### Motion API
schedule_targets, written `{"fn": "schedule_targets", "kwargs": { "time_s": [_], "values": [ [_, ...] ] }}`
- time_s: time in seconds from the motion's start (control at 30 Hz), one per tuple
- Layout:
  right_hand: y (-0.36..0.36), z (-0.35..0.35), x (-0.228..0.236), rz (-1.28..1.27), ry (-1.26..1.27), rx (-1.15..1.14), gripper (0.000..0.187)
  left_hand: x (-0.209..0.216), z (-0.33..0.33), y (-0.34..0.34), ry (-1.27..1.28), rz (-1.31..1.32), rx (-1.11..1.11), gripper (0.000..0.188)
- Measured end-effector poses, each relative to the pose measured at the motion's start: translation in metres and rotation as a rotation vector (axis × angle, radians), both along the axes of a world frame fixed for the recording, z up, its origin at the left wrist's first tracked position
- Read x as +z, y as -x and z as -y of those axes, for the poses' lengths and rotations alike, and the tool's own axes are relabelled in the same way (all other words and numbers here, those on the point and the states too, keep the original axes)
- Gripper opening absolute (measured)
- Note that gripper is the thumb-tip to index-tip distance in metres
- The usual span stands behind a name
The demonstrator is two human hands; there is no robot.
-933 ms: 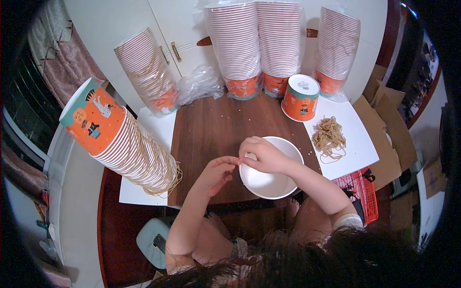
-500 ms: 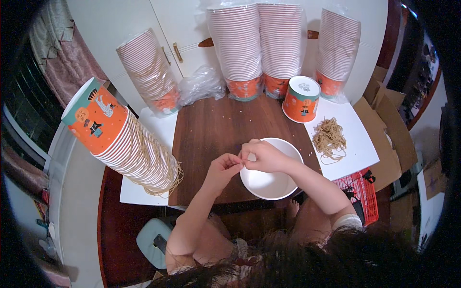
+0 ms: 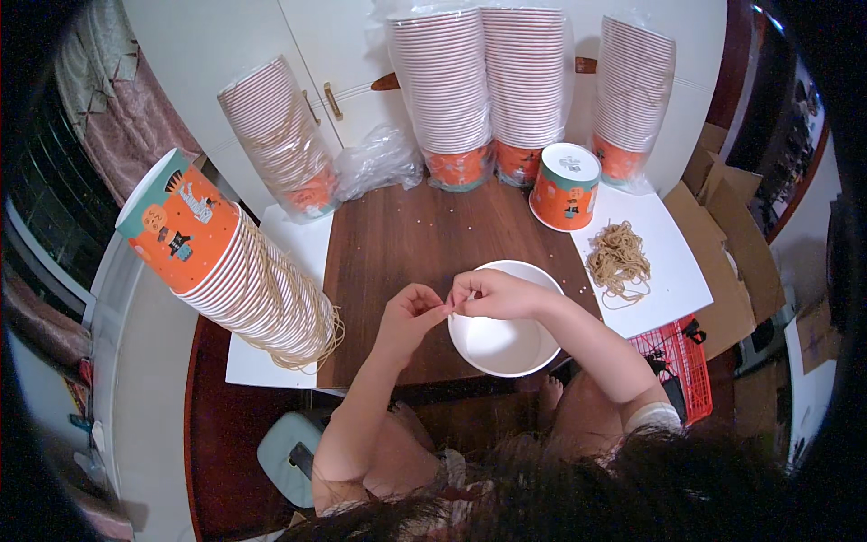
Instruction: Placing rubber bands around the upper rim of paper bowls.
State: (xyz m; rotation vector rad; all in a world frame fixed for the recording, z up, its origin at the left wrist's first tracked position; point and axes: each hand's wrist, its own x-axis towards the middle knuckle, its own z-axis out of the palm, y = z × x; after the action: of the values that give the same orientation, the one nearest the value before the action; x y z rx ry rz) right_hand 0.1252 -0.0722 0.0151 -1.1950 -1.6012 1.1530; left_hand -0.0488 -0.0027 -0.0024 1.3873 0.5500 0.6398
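Observation:
My left hand [image 3: 413, 316] and my right hand [image 3: 495, 294] meet with thumbs and fingertips pinched together at the left rim of a white-lined paper bucket [image 3: 508, 350]. The bucket stands mouth up at the near edge of the table. Whatever lies between the fingertips is too small to make out. Right of it, a tangled heap of tan cord [image 3: 619, 262] rests on a white board. A tall leaning stack of nested orange paper buckets [image 3: 257, 280], with loops of similar cord hanging along it, is on my left.
One orange bucket [image 3: 567, 191] stands upside down at the back right. Plastic-wrapped bucket stacks [image 3: 440, 81] line the far side, beside crumpled clear plastic [image 3: 379, 163]. An opened cardboard box [image 3: 722, 244] and a red basket [image 3: 679, 366] are at the right.
Both hands have shifted very slightly left, still pinched together. The white-lined bucket has moved a touch to the left as well.

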Motion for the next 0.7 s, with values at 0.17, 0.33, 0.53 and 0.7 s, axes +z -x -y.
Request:
{"fn": "schedule_targets", "kwargs": {
  "time_s": [0.17, 0.33, 0.53, 0.7],
  "values": [
    [0.0014, 0.0004, 0.0055, 0.035, 0.072, 0.084, 0.008, 0.0015, -0.0024, 0.0019, -0.082, -0.045, 0.010, 0.014],
    [0.0013, -0.0012, 0.0026, 0.156, -0.046, 0.106, 0.006, 0.0027, -0.0023, 0.0021, -0.048, -0.037, -0.007, 0.013],
    [-0.0005, 0.0000, 0.0047, 0.131, -0.032, 0.054, 0.008, 0.0029, -0.0016, 0.0027, -0.021, -0.032, 0.004, 0.012],
    [-0.0011, -0.0014, 0.0036, 0.084, 0.043, 0.087, 0.009, 0.0022, -0.0027, 0.0036, -0.013, -0.046, 0.017, 0.010]
  ]
}}
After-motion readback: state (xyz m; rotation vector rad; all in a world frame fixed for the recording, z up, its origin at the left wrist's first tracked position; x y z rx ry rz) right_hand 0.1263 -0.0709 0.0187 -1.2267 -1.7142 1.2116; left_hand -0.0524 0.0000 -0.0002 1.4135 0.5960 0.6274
